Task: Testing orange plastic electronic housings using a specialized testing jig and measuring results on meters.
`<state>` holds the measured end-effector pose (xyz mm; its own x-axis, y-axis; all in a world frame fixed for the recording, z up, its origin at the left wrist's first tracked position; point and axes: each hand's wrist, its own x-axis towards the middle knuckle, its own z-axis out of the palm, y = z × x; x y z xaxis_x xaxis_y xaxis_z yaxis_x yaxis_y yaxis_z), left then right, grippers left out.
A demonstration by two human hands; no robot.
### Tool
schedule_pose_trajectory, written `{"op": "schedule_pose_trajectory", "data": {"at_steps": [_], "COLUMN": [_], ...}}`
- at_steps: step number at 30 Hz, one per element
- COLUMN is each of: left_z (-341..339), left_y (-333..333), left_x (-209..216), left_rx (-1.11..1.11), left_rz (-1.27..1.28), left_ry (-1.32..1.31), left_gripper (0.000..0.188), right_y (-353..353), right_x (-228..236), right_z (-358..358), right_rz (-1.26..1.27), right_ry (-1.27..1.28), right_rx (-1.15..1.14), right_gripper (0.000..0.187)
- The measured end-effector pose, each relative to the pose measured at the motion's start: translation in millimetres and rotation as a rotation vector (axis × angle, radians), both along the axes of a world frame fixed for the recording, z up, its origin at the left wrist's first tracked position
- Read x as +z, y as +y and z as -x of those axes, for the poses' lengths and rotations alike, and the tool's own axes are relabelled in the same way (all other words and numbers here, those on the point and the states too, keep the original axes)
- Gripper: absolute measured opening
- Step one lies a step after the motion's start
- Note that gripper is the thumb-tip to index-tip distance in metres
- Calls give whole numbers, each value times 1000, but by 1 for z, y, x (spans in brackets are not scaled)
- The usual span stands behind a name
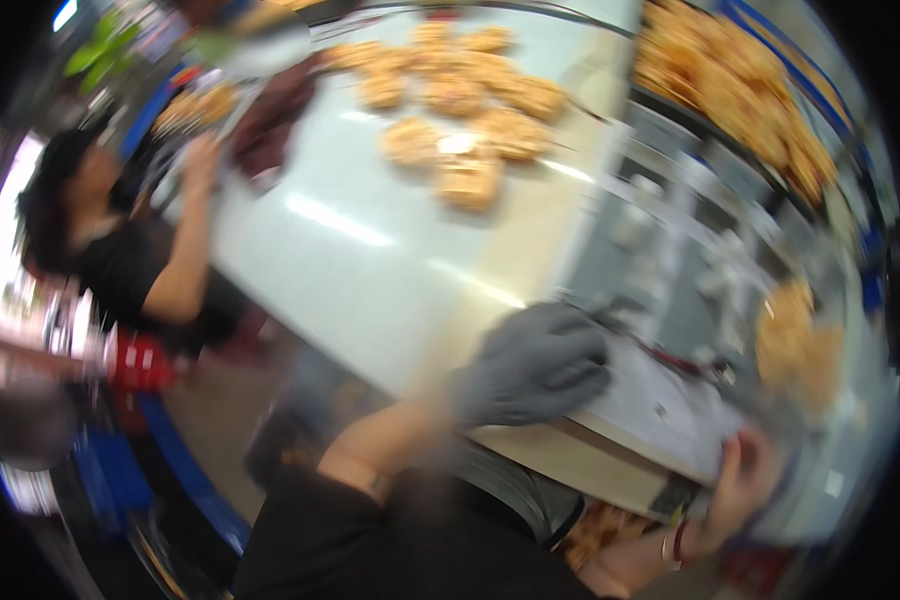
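My left hand (535, 365), in a grey knitted glove, is over the near edge of the pale worktable (340, 290). Its fingers are bent and pressed together, and whatever may be under them is hidden. My bare right hand (745, 480), with a red band and a bright bracelet at the wrist, reaches in from the lower right. Motion smears its fingers, so what it holds, if anything, does not show. Beside it, a small heap of tan pieces (785, 330) lies on the grey surface at the right. Several lumpy golden-tan bundles (455, 95) sit farther up the worktable.
A large pile of flat golden pieces (720, 75) fills a container at the upper right. Grey and white metal fixtures (670, 220) stand along the right side. Across the table at the left, a person in black (140, 250) works near a dark maroon cloth (275, 115).
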<state>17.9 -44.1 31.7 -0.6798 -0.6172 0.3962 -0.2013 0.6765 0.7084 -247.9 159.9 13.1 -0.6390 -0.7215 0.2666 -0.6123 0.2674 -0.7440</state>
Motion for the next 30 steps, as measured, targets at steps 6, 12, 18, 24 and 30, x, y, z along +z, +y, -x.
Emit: {"op": "schedule_pose_trajectory", "data": {"at_steps": [6, 12, 18, 24, 30], "left_z": [14, 13, 14, 13, 12], "left_y": [6, 4, 2, 5, 5], "left_x": [-13, -12, -12, -13, -12], "left_rx": [37, 65, 60, 76, 75], "left_rz": [34, 37, 48, 58, 60], "left_ry": [166, 194, 195, 181, 179], "left_gripper": [16, 18, 19, 18, 17], "right_y": [-7, -14, -10, -9, -9], "right_x": [23, 20, 14, 11, 12], "right_z": [-8, -2, 7, 12, 12], "right_rz": [10, 35, 23, 65, 81], "right_ry": [205, 193, 234, 199, 209], "right_rx": [99, 152, 222, 276, 305], "right_gripper": [15, 14, 14, 15, 17]}}
